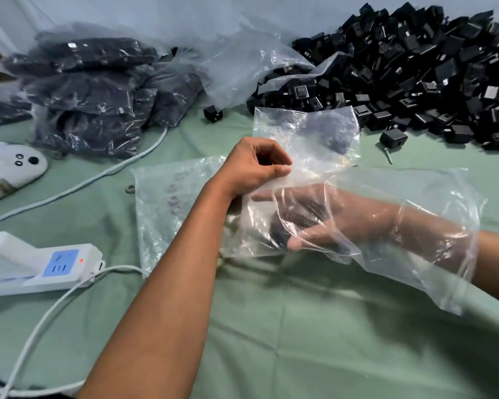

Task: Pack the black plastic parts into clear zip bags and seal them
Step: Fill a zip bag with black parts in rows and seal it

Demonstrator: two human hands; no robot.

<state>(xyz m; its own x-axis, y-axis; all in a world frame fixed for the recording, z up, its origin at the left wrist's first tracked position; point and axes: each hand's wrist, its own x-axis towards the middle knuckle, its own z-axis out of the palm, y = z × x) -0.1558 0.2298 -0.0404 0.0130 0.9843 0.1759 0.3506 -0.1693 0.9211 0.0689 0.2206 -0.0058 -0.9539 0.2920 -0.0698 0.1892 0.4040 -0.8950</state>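
Left hand (254, 168) pinches the bag (415, 214) by its far edge; right hand (323, 223), deep inside, curls round a dark part (280, 234), bag's length running along that forearm.

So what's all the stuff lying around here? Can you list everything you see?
Loose black parts: large heap, black, far right.
Packed bags: a pile, clear with dark contents, far left.
Big loose bag: one, clear, far centre.
Held zip bag: one, clear, around right hand.
Bag of washers: one, clear, under left forearm.
Screw: one, grey, near heap.
Power strip: one, white and blue, near left.
White device: one, left edge.
Cloth: one, green, covers table.
Left hand: pinches the bag's edge.
Right hand: inside bag; grip unclear.
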